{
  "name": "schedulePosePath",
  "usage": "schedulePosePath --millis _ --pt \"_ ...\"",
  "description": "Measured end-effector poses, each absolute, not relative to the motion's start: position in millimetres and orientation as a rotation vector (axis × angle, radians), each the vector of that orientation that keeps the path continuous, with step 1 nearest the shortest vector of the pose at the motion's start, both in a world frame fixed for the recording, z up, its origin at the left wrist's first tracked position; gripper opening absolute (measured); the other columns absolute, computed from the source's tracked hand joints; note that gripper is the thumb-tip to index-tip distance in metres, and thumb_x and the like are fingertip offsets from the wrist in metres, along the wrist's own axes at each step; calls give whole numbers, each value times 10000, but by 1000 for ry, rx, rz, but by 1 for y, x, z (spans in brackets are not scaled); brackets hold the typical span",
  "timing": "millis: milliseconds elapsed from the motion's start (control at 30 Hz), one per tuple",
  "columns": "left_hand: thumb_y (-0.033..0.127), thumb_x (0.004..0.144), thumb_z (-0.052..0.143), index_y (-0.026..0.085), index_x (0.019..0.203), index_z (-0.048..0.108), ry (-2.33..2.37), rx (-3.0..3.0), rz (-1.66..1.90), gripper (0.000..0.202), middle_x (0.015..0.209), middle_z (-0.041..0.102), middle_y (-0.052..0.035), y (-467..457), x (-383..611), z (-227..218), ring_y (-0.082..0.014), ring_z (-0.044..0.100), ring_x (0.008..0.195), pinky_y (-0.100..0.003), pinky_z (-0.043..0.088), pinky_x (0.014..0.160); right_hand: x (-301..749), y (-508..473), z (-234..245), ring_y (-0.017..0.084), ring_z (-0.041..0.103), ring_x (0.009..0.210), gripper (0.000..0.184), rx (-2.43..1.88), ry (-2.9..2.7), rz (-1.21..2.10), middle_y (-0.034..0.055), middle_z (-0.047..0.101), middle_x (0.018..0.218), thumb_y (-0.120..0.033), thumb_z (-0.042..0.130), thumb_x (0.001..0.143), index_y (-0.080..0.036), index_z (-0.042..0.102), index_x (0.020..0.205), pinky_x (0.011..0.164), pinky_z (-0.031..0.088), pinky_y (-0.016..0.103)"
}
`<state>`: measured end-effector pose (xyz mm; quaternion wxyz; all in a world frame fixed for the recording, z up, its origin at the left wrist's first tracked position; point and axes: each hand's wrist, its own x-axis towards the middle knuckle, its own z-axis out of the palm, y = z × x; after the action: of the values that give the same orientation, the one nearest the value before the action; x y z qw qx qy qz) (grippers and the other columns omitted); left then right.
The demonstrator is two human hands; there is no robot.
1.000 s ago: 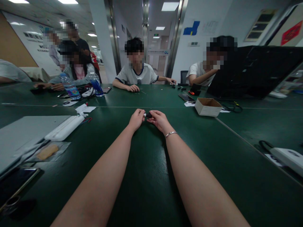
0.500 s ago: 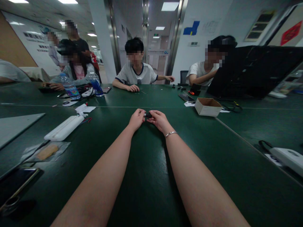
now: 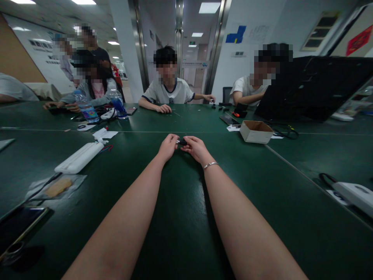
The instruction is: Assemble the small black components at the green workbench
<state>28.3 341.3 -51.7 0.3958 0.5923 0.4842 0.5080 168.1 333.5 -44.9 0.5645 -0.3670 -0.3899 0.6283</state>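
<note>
Between my two hands, just above the green table or resting on it, is a small black stick with a silvery end, similar in look to a USB stick. My left hand pinches it at the silvery end with thumb and fingers. On the black end, the thumb and fingers of my right hand are closed. Fingers cover much of the piece, so its exact kind cannot be made out. A silver bracelet circles my right wrist.
Left lie a white power strip, a clear bag with a tan piece and a phone. An open box and a black monitor stand right. A person sits opposite; water bottles stand back left.
My hands and the black stick hold nearly the same place. The pale panel at far left has slid mostly out of view. The person opposite now has a small thing at their fingertips.
</note>
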Motion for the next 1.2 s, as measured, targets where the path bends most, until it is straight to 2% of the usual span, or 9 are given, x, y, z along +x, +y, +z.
schedulePosePath --millis 267,367,567,700,900,1000,1067,1133,1200 --pt "192 800 441 183 966 565 1253 1468 1259 207 649 503 25 344 28 -53 -102 435 527 -220 355 527 166 330 -40 86 545 460 125 -895 -896 1468 10 606 624 -73 615 885 -127 622 773 545 591 243" --pt "157 742 492 177 943 573 1267 1509 1289 218 683 510 24 345 27 -55 -97 436 549 -219 366 552 166 331 -41 90 547 467 108 -899 -896 1464 8 605 621 -82 637 871 -132 620 777 549 593 247" --pt "135 707 462 169 866 573 1217 1486 1260 196 594 484 37 341 31 -50 -101 420 519 -219 357 544 169 331 -43 91 555 507 64 -893 -960 1480 3 603 650 -87 638 832 -141 604 824 585 589 246" --pt "137 714 435 178 854 558 1191 1485 1260 190 518 448 50 339 31 -47 -106 406 482 -217 334 517 169 330 -41 94 620 653 248 -839 -994 1456 -29 611 770 0 628 743 -188 567 894 646 576 212" --pt "139 727 435 193 872 511 1211 1477 1323 172 471 413 66 335 30 -44 -115 394 456 -219 303 487 166 328 -36 117 575 468 95 -988 -1104 1495 -20 561 670 -195 567 892 -187 513 970 416 503 210" --pt "126 720 436 195 846 497 1217 1446 1341 156 466 398 68 334 30 -43 -114 390 457 -220 298 487 167 325 -33 112 627 549 246 -917 -1121 1510 -35 576 722 -92 596 842 -208 498 1036 503 550 207" --pt "124 719 435 194 837 497 1225 1430 1345 151 478 395 66 335 29 -43 -112 391 461 -222 300 491 168 325 -33 118 645 575 231 -891 -1108 1543 -29 590 728 -134 591 873 -211 479 1060 532 563 214" --pt "128 723 431 192 833 502 1229 1416 1353 146 502 400 62 336 29 -44 -109 397 470 -222 309 502 168 325 -33 125 610 488 126 -937 -1134 1557 -23 566 653 -255 533 940 -192 489 1040 428 515 202" --pt "130 724 428 190 830 508 1232 1401 1364 146 529 407 57 337 29 -45 -106 403 481 -222 322 514 168 325 -34 105 537 395 124 -980 -1176 1521 -38 526 604 -288 532 942 -181 512 1002 340 446 182"
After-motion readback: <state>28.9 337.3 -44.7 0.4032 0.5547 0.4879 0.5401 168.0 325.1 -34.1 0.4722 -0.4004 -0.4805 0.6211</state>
